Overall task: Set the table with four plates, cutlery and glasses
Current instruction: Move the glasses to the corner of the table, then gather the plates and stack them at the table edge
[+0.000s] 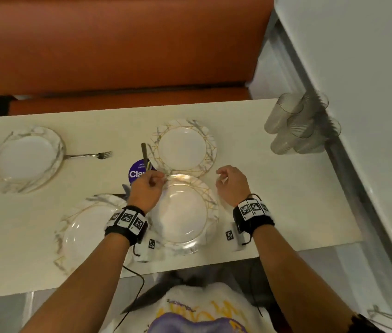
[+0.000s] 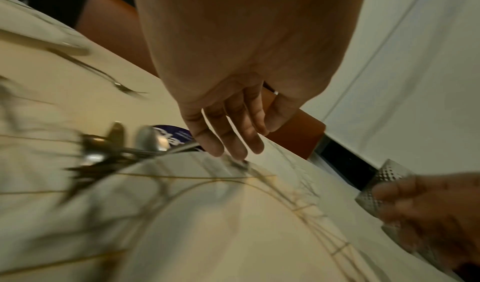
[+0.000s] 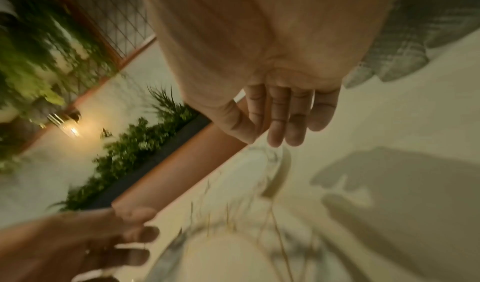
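Four marbled plates lie on the cream table (image 1: 274, 188): far left (image 1: 25, 159), far middle (image 1: 184, 147), near left (image 1: 87, 231) and near middle (image 1: 185, 212). My left hand (image 1: 160, 179) hovers at the near middle plate's far-left rim (image 2: 207, 214), fingers (image 2: 233, 142) straight and holding nothing. My right hand (image 1: 221, 175) hangs relaxed and empty just beyond the plate's right rim; the right wrist view shows its fingers (image 3: 283, 126) straight. A fork (image 1: 89, 155) lies beside the far left plate. A cutlery pile (image 1: 145, 159) rests on a purple coaster (image 1: 135, 171). Stacked glasses (image 1: 298, 126) stand far right.
An orange bench (image 1: 118, 44) runs along the table's far side. A pale wall (image 1: 358, 92) closes off the right, right behind the glasses. Bare tabletop shows to the right of the two middle plates and between the two left plates.
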Tool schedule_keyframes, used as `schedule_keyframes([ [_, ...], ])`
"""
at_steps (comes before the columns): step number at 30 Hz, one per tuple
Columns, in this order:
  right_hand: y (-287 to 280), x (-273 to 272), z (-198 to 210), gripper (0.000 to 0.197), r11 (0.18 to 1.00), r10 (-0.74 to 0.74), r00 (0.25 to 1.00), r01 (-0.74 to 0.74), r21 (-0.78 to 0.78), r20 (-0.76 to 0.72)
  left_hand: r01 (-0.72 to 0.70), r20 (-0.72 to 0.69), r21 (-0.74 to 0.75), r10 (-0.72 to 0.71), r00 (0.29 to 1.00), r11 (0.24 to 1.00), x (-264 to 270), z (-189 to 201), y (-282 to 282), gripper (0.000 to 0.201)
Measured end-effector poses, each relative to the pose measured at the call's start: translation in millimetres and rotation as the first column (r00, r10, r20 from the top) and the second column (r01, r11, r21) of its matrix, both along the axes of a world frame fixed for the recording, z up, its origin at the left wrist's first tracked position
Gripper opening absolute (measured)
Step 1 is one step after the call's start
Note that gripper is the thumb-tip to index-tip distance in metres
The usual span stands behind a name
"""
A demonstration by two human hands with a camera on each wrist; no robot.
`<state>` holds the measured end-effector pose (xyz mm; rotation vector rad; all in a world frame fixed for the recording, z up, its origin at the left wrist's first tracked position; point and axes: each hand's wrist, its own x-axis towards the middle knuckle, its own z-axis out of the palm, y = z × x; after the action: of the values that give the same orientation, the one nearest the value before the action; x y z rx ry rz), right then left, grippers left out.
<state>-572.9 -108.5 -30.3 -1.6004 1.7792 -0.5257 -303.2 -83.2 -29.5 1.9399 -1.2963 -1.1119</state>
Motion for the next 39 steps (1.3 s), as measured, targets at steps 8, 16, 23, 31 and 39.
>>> schedule_keyframes([
  [8, 50, 57, -25, 0.050, 0.921, -0.113, 0.946, 0.214, 0.324, -0.304, 0.002, 0.076, -0.002, -0.002, 0.997, 1.000, 82, -14, 49, 0.017],
  [16, 43, 50, 8, 0.023, 0.947, -0.159, 0.985, 0.172, 0.272, -0.069, -0.016, 0.025, -0.003, 0.016, 1.000, 1.000, 90, -10, 50, 0.020],
  [23, 9, 44, 78, 0.026, 0.994, -0.069, 0.996, 0.063, 0.087, 0.061, 0.043, -0.011, -0.040, -0.044, 0.999, 0.998, 77, 14, 26, 0.023],
  [31, -33, 55, 106, 0.023, 0.976, -0.201, 0.947, 0.216, -0.034, 0.251, -0.019, -0.233, 0.127, 0.048, 0.971, 0.992, 55, 32, 2, 0.052],
  [39, -74, 72, 78, 0.024, 0.960, -0.280, 0.883, 0.253, 0.120, 0.377, -0.313, -0.738, 0.224, 0.371, 0.563, 0.923, 41, 28, -19, 0.029],
])
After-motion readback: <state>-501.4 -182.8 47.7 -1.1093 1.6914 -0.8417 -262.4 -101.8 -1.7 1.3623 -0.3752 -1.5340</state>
